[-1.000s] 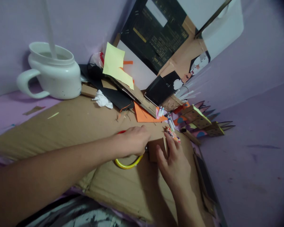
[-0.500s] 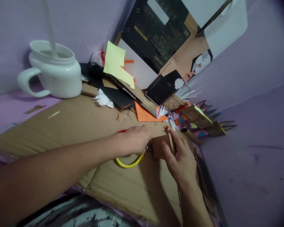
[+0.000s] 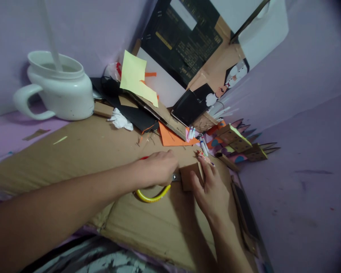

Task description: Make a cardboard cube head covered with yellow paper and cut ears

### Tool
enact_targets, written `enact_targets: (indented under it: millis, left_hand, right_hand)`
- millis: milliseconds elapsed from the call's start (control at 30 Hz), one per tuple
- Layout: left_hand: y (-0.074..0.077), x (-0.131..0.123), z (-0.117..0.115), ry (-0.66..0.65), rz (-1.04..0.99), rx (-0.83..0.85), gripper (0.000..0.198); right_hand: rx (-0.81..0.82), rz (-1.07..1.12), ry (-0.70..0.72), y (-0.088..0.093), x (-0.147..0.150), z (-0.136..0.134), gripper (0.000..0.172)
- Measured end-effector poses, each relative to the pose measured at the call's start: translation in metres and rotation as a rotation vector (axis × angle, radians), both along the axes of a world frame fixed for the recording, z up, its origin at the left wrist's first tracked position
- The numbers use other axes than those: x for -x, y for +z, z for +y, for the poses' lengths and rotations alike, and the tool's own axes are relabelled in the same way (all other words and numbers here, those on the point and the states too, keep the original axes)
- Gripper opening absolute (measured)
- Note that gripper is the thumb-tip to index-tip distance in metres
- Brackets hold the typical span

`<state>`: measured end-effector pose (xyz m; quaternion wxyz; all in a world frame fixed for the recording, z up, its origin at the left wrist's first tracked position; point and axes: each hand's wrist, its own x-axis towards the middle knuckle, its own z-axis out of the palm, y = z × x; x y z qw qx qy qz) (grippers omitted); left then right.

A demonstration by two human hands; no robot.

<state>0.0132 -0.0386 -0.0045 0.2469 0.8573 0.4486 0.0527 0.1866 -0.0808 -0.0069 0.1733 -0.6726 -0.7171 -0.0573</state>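
My left hand (image 3: pixel 158 168) is closed around the handles of a pair of scissors (image 3: pixel 153 198). One handle loop is yellow, and a bit of red shows behind the hand. The screw sits just right of my knuckles, and the blades run up to a small brown cardboard piece (image 3: pixel 190 177), which hides their tips. My right hand (image 3: pixel 214 189) holds that piece at its right side, thumb on the near face and fingers over the far edge. Just beyond those fingers lies a small red-and-white patterned item (image 3: pixel 200 154), too small to make out.
A large cardboard sheet (image 3: pixel 147 227) covers the work surface. A white mug (image 3: pixel 65 93) stands at the back left, near crumpled white tissue (image 3: pixel 121 119). Orange paper (image 3: pixel 173 138), markers (image 3: pixel 204 146) and painted cardboard crafts (image 3: pixel 237 140) line the back right. Purple walls rise behind.
The whole view has shifted slightly, so things sit a little further left. Slightly more of the scissors' pivot shows beside the cardboard piece. Both hands keep nearly the same hold.
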Motion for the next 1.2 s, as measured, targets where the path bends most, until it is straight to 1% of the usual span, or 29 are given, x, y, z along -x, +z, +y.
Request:
enact_targets:
  millis: [67,200,267,400,567,667,733,800,867,900,967,1033,1100,1133,1167,1200]
  left_hand:
    - [0.000,0.001,0.000,-0.007,0.006,-0.007,0.021]
    - [0.001,0.002,-0.001,-0.029,-0.002,-0.034,0.021]
    - [0.002,0.002,-0.001,-0.026,0.012,-0.034,0.022]
    - [0.000,0.002,-0.001,-0.037,0.012,-0.045,0.023]
    - [-0.002,0.000,0.001,-0.021,0.025,-0.034,0.021]
    - [-0.003,0.000,0.001,-0.017,0.029,-0.026,0.022]
    - [-0.003,0.001,0.001,-0.014,0.037,-0.023,0.022]
    - [-0.004,0.002,0.000,-0.006,0.024,-0.047,0.022]
    - [-0.005,0.004,0.000,-0.004,-0.007,-0.107,0.020]
    - [-0.006,0.005,0.001,-0.008,-0.020,-0.143,0.019]
    - [-0.007,0.008,0.003,-0.003,-0.025,-0.200,0.016]
    - [-0.005,0.010,0.006,0.029,-0.022,-0.204,0.014]
    - [-0.002,0.011,0.009,0.093,-0.078,-0.143,0.016]
    - [0.000,0.011,0.011,0.145,-0.141,-0.106,0.016]
    - [0.003,0.011,0.011,0.184,-0.232,-0.064,0.017]
    - [0.005,0.010,0.011,0.205,-0.345,-0.010,0.022]
  right_hand:
    - [0.038,-0.021,-0.008,0.000,0.002,-0.001,0.046]
    - [-0.008,0.003,-0.084,0.006,-0.002,0.002,0.046]
    - [0.005,-0.016,-0.108,0.007,-0.004,0.004,0.045]
    - [0.097,-0.034,-0.090,0.004,-0.005,0.007,0.046]
    - [0.021,0.042,-0.093,0.005,0.002,0.005,0.047]
    - [0.097,0.023,-0.077,0.005,0.011,0.004,0.045]
    - [0.116,0.092,-0.059,0.005,0.012,0.004,0.045]
    - [0.056,0.294,-0.035,0.007,0.007,0.007,0.047]
    - [0.019,0.619,-0.028,0.011,-0.001,0.011,0.050]
    - [0.039,0.815,-0.028,0.013,-0.006,0.014,0.051]
    - [0.138,1.210,-0.006,0.016,-0.014,0.018,0.050]
    - [0.248,1.527,0.046,0.015,-0.018,0.022,0.043]
    - [0.343,1.725,0.055,0.011,-0.020,0.023,0.036]
    - [0.400,1.798,0.055,0.008,-0.020,0.023,0.035]
    - [0.438,1.857,0.051,0.005,-0.019,0.022,0.035]
    - [0.463,1.902,0.058,0.002,-0.018,0.020,0.034]
